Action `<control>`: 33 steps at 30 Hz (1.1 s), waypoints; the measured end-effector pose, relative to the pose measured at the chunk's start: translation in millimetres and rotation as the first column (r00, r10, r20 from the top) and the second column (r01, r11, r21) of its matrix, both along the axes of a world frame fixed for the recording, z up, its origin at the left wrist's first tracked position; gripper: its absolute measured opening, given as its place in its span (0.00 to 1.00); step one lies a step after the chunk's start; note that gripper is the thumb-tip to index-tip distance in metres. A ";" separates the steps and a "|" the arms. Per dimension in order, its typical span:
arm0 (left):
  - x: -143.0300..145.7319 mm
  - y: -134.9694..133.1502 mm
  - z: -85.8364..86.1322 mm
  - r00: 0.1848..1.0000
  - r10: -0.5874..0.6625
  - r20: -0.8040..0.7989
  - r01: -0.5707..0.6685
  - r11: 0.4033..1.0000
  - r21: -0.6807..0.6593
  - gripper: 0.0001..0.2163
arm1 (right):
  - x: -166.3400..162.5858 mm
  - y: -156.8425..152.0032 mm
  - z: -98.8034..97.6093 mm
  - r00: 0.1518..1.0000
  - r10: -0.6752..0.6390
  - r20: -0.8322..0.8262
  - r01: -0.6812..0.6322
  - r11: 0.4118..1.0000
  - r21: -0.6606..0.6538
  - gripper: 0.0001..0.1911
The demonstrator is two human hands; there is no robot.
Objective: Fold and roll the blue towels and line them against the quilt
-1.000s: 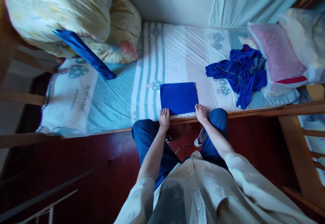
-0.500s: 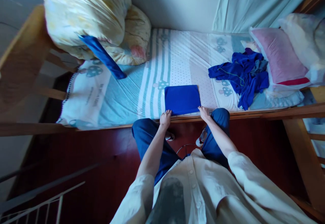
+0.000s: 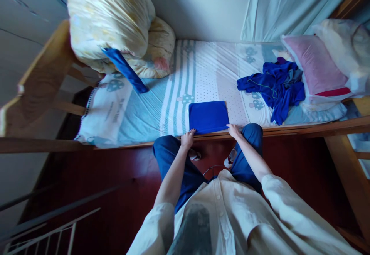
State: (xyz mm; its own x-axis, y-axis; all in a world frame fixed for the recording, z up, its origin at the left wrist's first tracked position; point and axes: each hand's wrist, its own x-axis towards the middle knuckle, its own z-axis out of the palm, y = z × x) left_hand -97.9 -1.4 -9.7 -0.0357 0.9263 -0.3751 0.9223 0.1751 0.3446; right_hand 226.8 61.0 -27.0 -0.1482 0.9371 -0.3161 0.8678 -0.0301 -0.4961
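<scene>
Against a pale wall (image 3: 202, 8), a bed spread with a patterned sheet (image 3: 144, 112) is the setting as a person's bare hands work at a flat blue cloth (image 3: 208, 116), which lies at the bed's near edge, the centre of our clock. The left hand (image 3: 187, 138), toward 7 o'clock, and the right hand (image 3: 233, 130), at 4, are narrow, fingers bunched at its two near corners; we cannot tell whether they pinch it or only press. We judge the work to be partway: the cloth is flat and squared off, but its near edge is under the fingers. At 10 o'clock, a slim blue roll (image 3: 125, 71) slants against a yellowish quilt (image 3: 112, 19), neatly rolled to our eye; at 2, a heap of blue clothing (image 3: 276, 83) lies crumpled, with no hand on it, beside a pink pillow (image 3: 325, 62). Hidden from us are the cloth's underside and any layers within. The quilt's top is cut off, and the dark floor (image 3: 121, 181) shows little detail.
</scene>
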 end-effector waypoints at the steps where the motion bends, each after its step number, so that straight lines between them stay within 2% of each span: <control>1: -1.1 1.2 0.7 0.999 0.032 0.021 -0.032 0.999 0.000 0.26 | -0.2 1.3 0.8 1.000 -0.008 -0.004 0.008 1.000 0.000 0.23; 4: -4.0 7.7 0.6 0.978 0.164 0.128 -0.168 0.985 0.022 0.24 | -2.2 6.6 0.9 0.997 -0.051 -0.066 0.053 0.998 0.033 0.20; 8: -5.6 19.6 -2.7 0.898 0.344 0.275 -0.377 0.923 0.077 0.18 | -5.7 14.4 -2.7 0.949 -0.164 -0.268 0.193 0.977 0.089 0.15; 12: -5.9 29.2 -5.7 0.863 0.401 0.306 -0.448 0.889 0.097 0.15 | -6.7 19.9 -7.6 0.906 -0.222 -0.361 0.266 0.961 0.074 0.14; 16: -7.5 35.1 -9.9 0.817 0.486 0.309 -0.531 0.844 0.078 0.13 | -3.8 21.6 -13.2 0.897 -0.283 -0.339 0.319 0.946 0.054 0.13; 22: -8.1 36.9 -23.1 0.800 0.541 0.260 -0.564 0.825 0.018 0.13 | -0.7 20.4 -21.9 0.909 -0.365 -0.203 0.365 0.930 -0.035 0.10; 33: -9.9 37.8 -32.3 0.800 0.555 0.228 -0.568 0.823 -0.009 0.12 | -2.9 22.3 -26.8 0.895 -0.403 -0.191 0.399 0.915 -0.062 0.11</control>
